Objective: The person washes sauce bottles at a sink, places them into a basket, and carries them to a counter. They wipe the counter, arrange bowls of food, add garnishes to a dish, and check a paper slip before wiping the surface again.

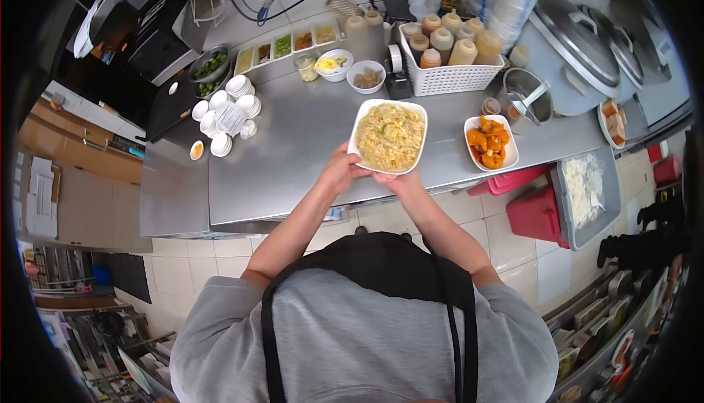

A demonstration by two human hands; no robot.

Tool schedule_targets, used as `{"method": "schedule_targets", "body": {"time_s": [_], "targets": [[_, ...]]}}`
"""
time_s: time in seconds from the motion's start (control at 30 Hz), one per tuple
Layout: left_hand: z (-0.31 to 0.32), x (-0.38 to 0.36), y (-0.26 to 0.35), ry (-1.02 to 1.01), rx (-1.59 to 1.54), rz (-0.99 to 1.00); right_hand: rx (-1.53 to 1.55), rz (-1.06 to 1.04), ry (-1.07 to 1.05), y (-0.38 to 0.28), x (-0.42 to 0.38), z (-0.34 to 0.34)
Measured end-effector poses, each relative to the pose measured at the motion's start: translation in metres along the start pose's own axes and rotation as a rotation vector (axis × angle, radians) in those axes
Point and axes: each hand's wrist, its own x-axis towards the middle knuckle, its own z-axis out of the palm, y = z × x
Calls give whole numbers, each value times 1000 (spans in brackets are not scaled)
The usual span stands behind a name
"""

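A white square bowl of fried rice (389, 137) is held over the front part of the steel counter (293, 146). My left hand (340, 170) grips its lower left corner, thumb on the rim and fingers beneath. Under the near edge, my right hand (398, 180) supports it, fingers partly hidden by the bowl. To the right, a white bowl of orange-glazed pieces (491, 143) stands on the counter. Behind the rice are a small bowl of greyish food (366, 77) and a bowl with yellow food (334, 65).
A white basket of squeeze bottles (455, 79) stands at the back. Stacked small white cups (238, 86) sit on the left. At right are a metal pot (524, 95), large lids (572, 40) and, below counter level, a grey tub (612, 198) beside red bins (535, 216).
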Motion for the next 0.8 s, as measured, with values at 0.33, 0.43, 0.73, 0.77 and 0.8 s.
{"method": "schedule_targets", "body": {"time_s": [0.33,0.43,0.73,0.77,0.8], "targets": [[-161,-62,-2,350,60,66,-1785,-184,443,-74,-7,10],[-207,-98,-9,442,-51,75,-2991,-695,680,-78,5,-75],[-305,-140,-20,618,-174,108,-2787,-535,35,76,118,-25],[-307,-137,-17,608,-196,119,-2668,-674,-130,105,121,-35],[-311,-132,-17,608,-196,112,-2535,-803,-286,131,121,-46]]}}
